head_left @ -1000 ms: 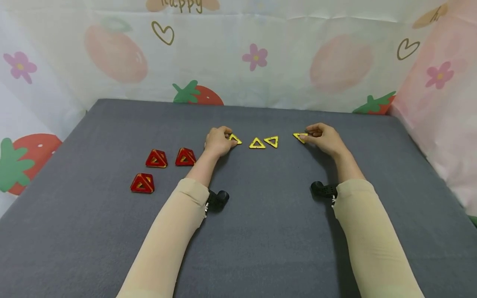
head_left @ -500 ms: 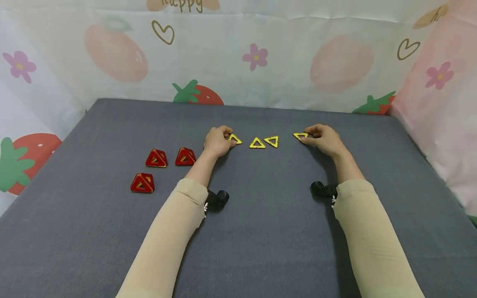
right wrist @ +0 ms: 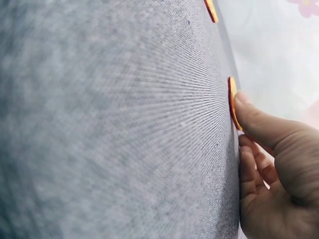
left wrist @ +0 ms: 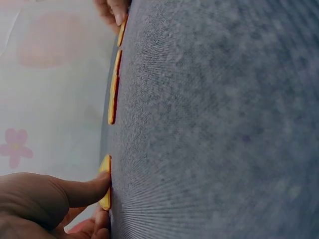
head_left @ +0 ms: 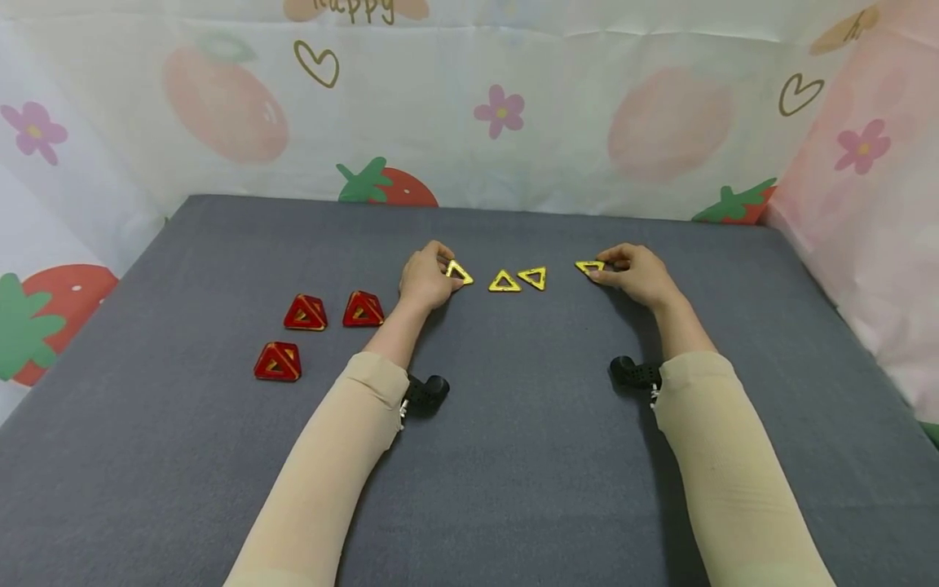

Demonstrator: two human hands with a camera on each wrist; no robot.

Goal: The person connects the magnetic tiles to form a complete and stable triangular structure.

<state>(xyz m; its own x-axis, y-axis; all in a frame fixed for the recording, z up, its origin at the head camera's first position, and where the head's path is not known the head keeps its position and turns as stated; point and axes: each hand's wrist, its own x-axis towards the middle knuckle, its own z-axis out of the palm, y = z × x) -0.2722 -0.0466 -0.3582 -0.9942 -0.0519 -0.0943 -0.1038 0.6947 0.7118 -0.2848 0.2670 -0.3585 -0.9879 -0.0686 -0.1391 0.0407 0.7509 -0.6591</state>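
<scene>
In the head view my left hand (head_left: 427, 277) pinches a yellow triangular tile (head_left: 465, 278) with an open centre, thumb at its near edge. The left wrist view shows the thumb across that tile (left wrist: 106, 162), low over the cloth. Farther right, my right hand (head_left: 640, 275) has thumb and fingers at the right end of another yellow tile (head_left: 584, 265). Its thumb lies against the tile (right wrist: 232, 89) in the right wrist view, where the tile's edge looks red. Between the hands lie two more yellow tiles, one pointing away (head_left: 504, 288) and one turned sideways (head_left: 543, 279).
To the left on the grey cloth-covered table (head_left: 513, 456) stand three red pyramids: one at the back (head_left: 305, 313), one beside the left forearm (head_left: 363, 310) and one nearer (head_left: 278, 362). A printed curtain (head_left: 557, 147) rises behind the table's far edge.
The tile in my left hand has tipped up a little, and the left fingers have shifted slightly away from me. The right hand and the tiles in the middle hold their places.
</scene>
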